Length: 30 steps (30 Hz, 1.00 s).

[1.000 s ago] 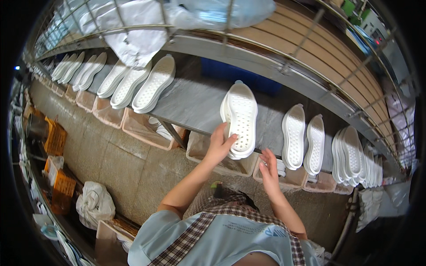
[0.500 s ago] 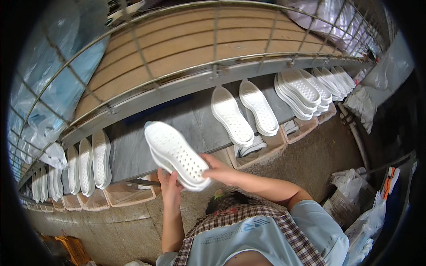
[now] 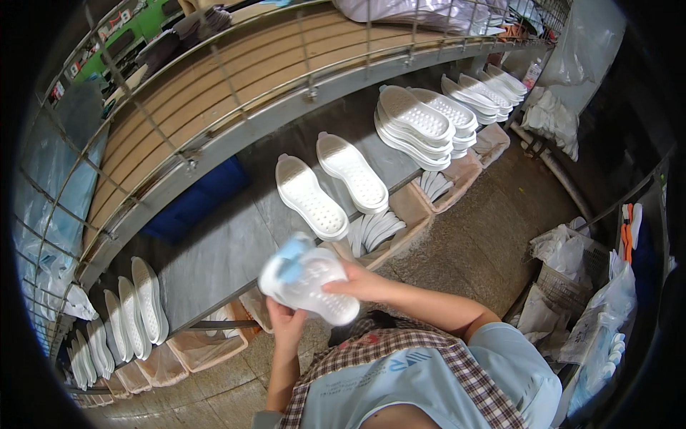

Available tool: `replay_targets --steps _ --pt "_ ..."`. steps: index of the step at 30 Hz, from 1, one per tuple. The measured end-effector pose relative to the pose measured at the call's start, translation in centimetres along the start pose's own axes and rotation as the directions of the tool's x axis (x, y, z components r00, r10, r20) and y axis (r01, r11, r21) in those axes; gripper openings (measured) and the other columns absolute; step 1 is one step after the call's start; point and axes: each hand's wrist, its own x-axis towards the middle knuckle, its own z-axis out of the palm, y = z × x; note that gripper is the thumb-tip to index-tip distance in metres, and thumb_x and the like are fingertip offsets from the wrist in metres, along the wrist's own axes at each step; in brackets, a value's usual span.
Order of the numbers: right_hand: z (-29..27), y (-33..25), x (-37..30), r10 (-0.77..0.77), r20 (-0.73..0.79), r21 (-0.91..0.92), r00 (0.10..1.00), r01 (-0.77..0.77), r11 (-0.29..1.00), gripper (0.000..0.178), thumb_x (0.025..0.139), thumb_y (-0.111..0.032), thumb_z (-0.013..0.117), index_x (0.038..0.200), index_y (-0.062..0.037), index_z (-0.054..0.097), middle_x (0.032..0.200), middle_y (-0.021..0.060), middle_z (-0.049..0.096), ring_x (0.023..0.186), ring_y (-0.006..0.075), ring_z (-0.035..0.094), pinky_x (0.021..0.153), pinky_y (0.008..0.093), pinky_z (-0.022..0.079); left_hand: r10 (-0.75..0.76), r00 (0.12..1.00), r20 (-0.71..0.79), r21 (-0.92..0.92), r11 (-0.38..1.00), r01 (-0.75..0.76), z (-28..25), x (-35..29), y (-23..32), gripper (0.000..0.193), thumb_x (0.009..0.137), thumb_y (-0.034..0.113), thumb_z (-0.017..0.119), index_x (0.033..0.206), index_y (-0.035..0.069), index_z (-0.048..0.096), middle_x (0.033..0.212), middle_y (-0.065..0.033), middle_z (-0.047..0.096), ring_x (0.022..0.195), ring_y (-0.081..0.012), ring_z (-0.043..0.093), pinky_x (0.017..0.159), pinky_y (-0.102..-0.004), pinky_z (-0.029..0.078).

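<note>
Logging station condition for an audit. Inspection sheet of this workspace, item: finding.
Surface: grey bench, partly covered by white soles.
Job's things: held sole, motion-blurred, pale blue patch on it, whether one or several unclear; two soles side by side on the bench; stacked soles farther right.
Clutter: wire basket with white plastic, far right.
Hands: right hand grips the held sole; left hand at its near edge, grip unclear.
Cables: nothing seen.
Surroundings: metal rail with wire mesh above it; lined bins below bench level.
</note>
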Motion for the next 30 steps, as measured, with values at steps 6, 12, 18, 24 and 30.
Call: replay_targets --steps 6,12,18,24,30 --pt "-5.6 1.0 -8.1 -0.062 -0.265 -0.001 0.962 0.064 0.998 0.040 0.083 -0.016 0.064 0.116 -0.0027 0.046 0.102 0.0054 0.058 0.092 0.0124 0.056 0.079 0.0275 0.047 -0.006 0.981 0.192 0.203 0.979 -0.034 6.5 0.8 -3.3 0.062 0.072 0.004 0.070 0.123 0.000 0.035 0.119 -0.0110 0.047 0.108 -0.0179 0.048 0.092 -0.0330 0.040" --pt "-10.3 1.6 -14.6 -0.221 -0.389 -0.048 0.894 0.220 0.974 0.040 0.081 -0.008 0.064 0.115 -0.0033 0.045 0.106 0.0036 0.055 0.101 0.0123 0.050 0.087 0.0284 0.041 0.107 0.921 0.376 0.182 0.965 -0.186 14.4 0.9 -3.7 0.062 0.070 -0.003 0.066 0.122 0.003 0.033 0.118 -0.0097 0.046 0.110 -0.0185 0.047 0.093 -0.0329 0.038" --pt "-12.7 1.4 -18.9 -0.270 -0.421 -0.133 0.866 0.235 0.963 0.042 0.080 -0.006 0.064 0.117 -0.0039 0.044 0.108 0.0043 0.054 0.102 0.0129 0.050 0.089 0.0300 0.040 0.132 0.899 0.416 0.088 0.979 -0.185 19.2 -0.5 -4.3 0.060 0.067 -0.010 0.057 0.121 0.004 0.035 0.120 -0.0114 0.046 0.112 -0.0217 0.046 0.095 -0.0342 0.037" --pt "-13.4 1.4 -20.1 -0.271 -0.397 -0.077 0.877 0.262 0.962 0.043 0.081 -0.008 0.064 0.118 -0.0037 0.043 0.110 0.0053 0.054 0.103 0.0141 0.050 0.089 0.0308 0.041 0.089 0.915 0.392 0.192 0.965 -0.176 20.6 -1.9 -3.9 0.062 0.066 -0.012 0.054 0.122 0.004 0.032 0.121 -0.0131 0.044 0.114 -0.0240 0.044 0.096 -0.0356 0.036" --pt "-10.5 -1.2 -17.9 -0.117 -0.423 0.221 0.899 0.227 0.949 0.043 0.086 -0.014 0.057 0.123 0.0002 0.039 0.111 0.0095 0.054 0.099 0.0151 0.054 0.084 0.0291 0.046 0.207 0.929 0.307 0.104 0.963 -0.249 20.8 -3.3 -3.3 0.113 0.060 0.016 0.078 0.136 0.003 -0.005 0.130 -0.0165 0.028 0.123 -0.0271 0.033 0.100 -0.0418 0.034"
